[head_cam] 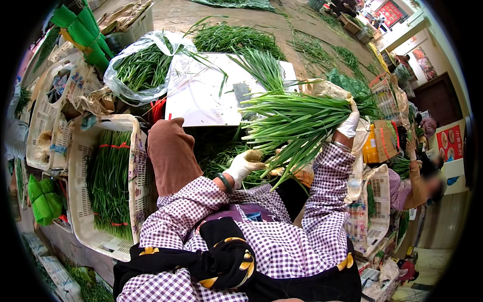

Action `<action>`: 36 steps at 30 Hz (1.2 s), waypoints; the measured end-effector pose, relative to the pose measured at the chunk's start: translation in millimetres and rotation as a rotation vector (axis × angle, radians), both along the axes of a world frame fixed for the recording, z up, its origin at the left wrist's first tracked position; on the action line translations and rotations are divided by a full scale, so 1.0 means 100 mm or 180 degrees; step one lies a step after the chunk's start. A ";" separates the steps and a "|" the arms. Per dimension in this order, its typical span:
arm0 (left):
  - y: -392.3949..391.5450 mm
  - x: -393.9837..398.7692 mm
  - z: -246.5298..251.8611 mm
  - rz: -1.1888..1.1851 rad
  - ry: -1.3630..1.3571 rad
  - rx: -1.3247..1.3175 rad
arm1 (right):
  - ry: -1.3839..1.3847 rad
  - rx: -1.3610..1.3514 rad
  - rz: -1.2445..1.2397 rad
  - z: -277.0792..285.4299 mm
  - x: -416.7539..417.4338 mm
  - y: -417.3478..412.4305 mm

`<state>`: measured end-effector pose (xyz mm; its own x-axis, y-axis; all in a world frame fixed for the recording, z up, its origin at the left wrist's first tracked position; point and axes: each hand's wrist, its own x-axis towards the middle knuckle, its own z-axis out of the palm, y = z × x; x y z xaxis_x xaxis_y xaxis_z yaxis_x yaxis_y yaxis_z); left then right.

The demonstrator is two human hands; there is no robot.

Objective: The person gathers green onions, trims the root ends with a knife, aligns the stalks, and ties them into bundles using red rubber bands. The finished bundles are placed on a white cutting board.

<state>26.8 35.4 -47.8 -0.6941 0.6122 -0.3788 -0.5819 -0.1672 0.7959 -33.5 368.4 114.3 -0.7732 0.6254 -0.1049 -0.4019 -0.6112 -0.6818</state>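
Note:
My right hand (350,122), in a white glove, holds a large loose bunch of garlic chives (298,115). Their pale cut ends fan out towards the left. My left hand (245,166), also gloved, is low by the hanging stalks, its fingers curled; whether it pinches a stalk cannot be told. Behind the bunch is a white board (203,90) with a small grey block (241,94) and more chives (264,68) on it. Bundles of chives with red ties (111,181) lie in a white plastic crate (134,181) at the left.
A clear plastic bag of chives (145,66) stands at the board's left, near red ties (157,109). A heap of chives (237,37) lies beyond. Loose greens are below the board. Crates (377,211) and cardboard boxes (385,139) stand at the right, near a co-worker (419,185).

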 end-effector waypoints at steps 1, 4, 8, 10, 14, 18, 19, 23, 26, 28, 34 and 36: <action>0.05 0.01 0.08 0.0043 -0.0010 0.0180 | 0.0045 -0.0023 0.0039 0.00 -0.01 -0.01; 0.20 -0.03 0.10 -0.0084 -0.0544 0.0366 | -0.0118 0.0066 0.0057 0.03 0.00 -0.13; 0.30 -0.10 0.07 -0.0038 -0.0640 0.0914 | -0.0188 -0.0036 0.0049 0.00 -0.02 -0.19; 0.29 -0.10 0.05 0.0035 -0.0557 0.0769 | -0.0353 -0.0013 0.0045 0.03 0.00 -0.25; 0.27 -0.14 -0.12 0.0373 0.0086 0.0241 | -0.0304 -0.0084 0.0142 0.04 0.00 -0.33; 0.26 -0.11 0.19 0.0673 0.0202 0.0100 | -0.0174 -0.0147 0.0222 -0.04 -0.03 -0.26; 0.24 -0.11 0.26 0.0653 0.0148 0.0073 | -0.0101 -0.0175 0.0293 -0.11 -0.05 -0.19; 0.27 -0.17 0.00 0.0230 -0.0378 0.0189 | -0.0251 -0.0360 -0.0043 0.13 -0.07 -0.59; 0.22 -0.16 -0.03 0.0334 -0.0395 0.0577 | -0.0321 -0.0254 -0.0066 0.15 -0.06 -0.65; 0.16 -0.16 -0.07 0.0286 -0.0293 0.0655 | -0.0021 -0.0167 0.0184 0.05 -0.07 -0.43; -0.41 -0.19 -0.35 -0.0735 0.1031 -0.1815 | 0.0209 0.0362 -0.0191 0.33 -0.03 -0.42; -0.42 -0.12 -0.34 -0.0804 0.1642 -0.2248 | 0.0308 0.0360 -0.0187 0.31 -0.06 -0.32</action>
